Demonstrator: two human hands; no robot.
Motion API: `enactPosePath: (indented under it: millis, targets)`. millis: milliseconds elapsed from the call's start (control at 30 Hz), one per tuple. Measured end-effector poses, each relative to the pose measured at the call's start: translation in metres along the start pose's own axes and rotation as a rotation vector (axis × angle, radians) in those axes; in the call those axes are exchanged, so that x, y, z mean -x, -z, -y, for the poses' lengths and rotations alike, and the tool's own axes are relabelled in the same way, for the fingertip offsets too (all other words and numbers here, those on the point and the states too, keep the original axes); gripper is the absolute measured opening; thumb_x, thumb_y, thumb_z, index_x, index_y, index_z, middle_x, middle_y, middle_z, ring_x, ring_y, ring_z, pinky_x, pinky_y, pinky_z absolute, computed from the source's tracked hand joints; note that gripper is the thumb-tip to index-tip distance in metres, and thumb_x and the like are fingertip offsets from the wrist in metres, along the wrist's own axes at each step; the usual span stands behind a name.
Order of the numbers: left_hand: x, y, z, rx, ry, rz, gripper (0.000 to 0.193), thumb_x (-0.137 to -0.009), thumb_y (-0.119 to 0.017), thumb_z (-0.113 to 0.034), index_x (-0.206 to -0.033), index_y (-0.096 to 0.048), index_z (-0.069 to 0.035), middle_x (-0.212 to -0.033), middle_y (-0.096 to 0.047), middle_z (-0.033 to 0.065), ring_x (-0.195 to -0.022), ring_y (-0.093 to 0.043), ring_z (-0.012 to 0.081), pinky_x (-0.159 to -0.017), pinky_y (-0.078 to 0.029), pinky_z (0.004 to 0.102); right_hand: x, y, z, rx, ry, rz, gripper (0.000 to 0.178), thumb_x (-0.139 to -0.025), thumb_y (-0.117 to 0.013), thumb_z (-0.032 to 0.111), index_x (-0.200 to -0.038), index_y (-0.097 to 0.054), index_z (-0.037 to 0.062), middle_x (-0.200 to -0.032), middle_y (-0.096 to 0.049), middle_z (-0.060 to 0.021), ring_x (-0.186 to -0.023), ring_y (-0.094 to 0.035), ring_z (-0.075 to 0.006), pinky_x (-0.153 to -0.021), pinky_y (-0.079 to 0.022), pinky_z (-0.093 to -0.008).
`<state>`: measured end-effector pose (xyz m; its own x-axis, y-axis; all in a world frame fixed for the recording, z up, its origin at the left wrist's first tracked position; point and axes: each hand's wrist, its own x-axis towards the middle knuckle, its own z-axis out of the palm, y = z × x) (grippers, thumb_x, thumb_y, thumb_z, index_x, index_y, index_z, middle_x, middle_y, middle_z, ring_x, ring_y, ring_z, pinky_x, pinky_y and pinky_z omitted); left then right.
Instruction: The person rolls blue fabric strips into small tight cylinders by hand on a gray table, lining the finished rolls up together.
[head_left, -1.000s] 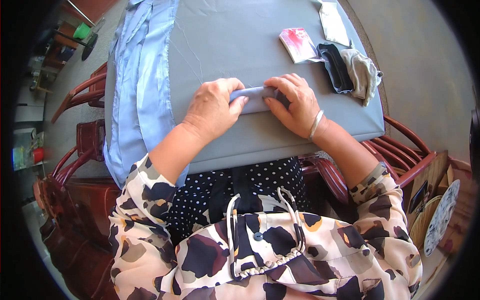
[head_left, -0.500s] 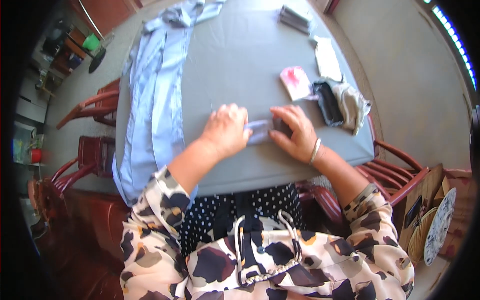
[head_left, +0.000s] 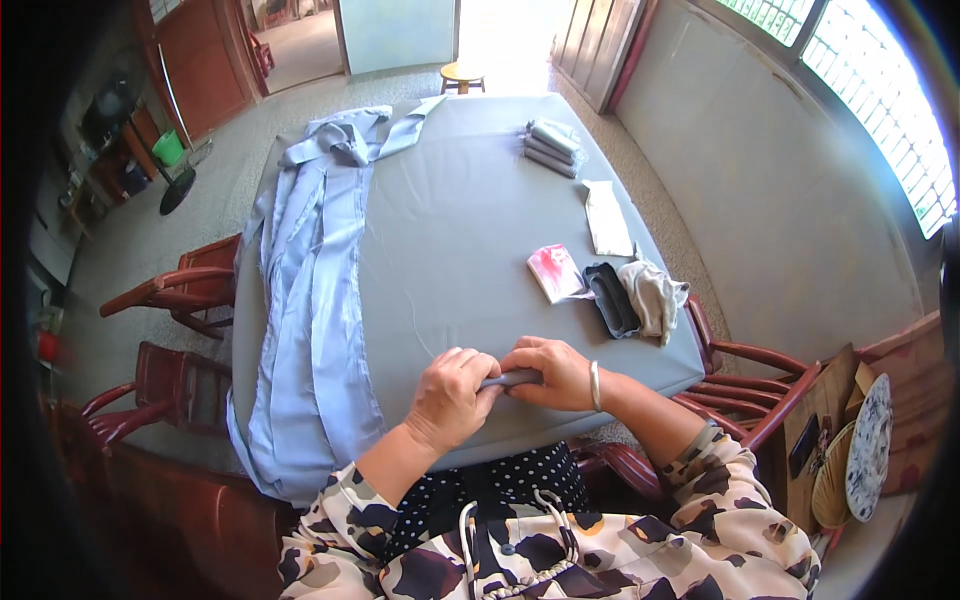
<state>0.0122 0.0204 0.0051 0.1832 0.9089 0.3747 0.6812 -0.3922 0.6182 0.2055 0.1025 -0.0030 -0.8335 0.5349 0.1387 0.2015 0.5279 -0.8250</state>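
Observation:
Both my hands are closed on a small grey roll, apparently of fabric point(head_left: 517, 379), near the table's front edge. My left hand point(head_left: 450, 396) pinches its left end, and my right hand point(head_left: 553, 374) has the fingers curled over its right part, hiding some of it. Light blue cloth point(head_left: 318, 290) lies in long folds down the table's left side. Beyond my right hand are a black oblong tray point(head_left: 612, 301), a pink-and-white packet point(head_left: 554, 273), a crumpled beige-grey cloth point(head_left: 656, 301) and a flat white piece point(head_left: 607, 220). Several grey rolls in clear plastic point(head_left: 552, 148) sit farther back.
A grey cover lies over the table point(head_left: 440, 230). Dark red wooden chairs stand left point(head_left: 180, 385) and right point(head_left: 760, 380) of it. At the far end is a small round stool point(head_left: 462, 76). A fan point(head_left: 178, 190) and a green bucket point(head_left: 168, 148) are at the left.
The hands have drawn together. The pale strip seen between them before now shows as a compact grey roll. The view has tilted up, showing more of the room's far end.

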Motion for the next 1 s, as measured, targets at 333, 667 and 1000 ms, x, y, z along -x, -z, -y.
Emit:
enactPosePath:
  millis: [333,667,1000]
  targets:
    - [0.021,-0.027,0.013,0.219,0.28,-0.139,0.045,-0.076,-0.072,-0.003,-0.118,-0.053,-0.001,-0.097,-0.063,0.0142,-0.083,-0.063,0.0262,-0.075,-0.053,0.0351,-0.036,0.073,-0.035,-0.246,-0.219,-0.144,0.019,-0.086,-0.07,0.007,-0.104,-0.07,-0.0017,-0.088,-0.07,-0.0053,-0.077,-0.061,-0.0093,-0.07,-0.051,-0.0261]
    - [0.028,-0.03,0.019,0.056,0.126,-0.177,0.059,-0.07,-0.07,-0.001,-0.125,-0.05,0.0,-0.114,-0.06,0.0178,-0.108,-0.056,0.0354,-0.098,-0.042,0.0426,-0.134,0.192,-0.141,-0.507,-0.379,-0.882,0.015,-0.085,-0.075,0.012,-0.095,-0.073,0.001,-0.073,-0.065,-0.0014,-0.054,-0.053,-0.0077,-0.046,-0.042,-0.0234]
    - [0.018,-0.019,0.017,0.086,0.17,-0.146,0.053,-0.069,-0.069,-0.002,-0.12,-0.058,0.0,-0.124,-0.056,0.0198,-0.121,-0.052,0.0387,-0.11,-0.033,0.051,-0.214,0.236,-0.175,-0.53,-0.533,-1.174,0.014,-0.087,-0.075,0.015,-0.099,-0.073,0.0084,-0.084,-0.068,-0.0032,-0.07,-0.06,-0.0137,-0.052,-0.043,-0.0293]
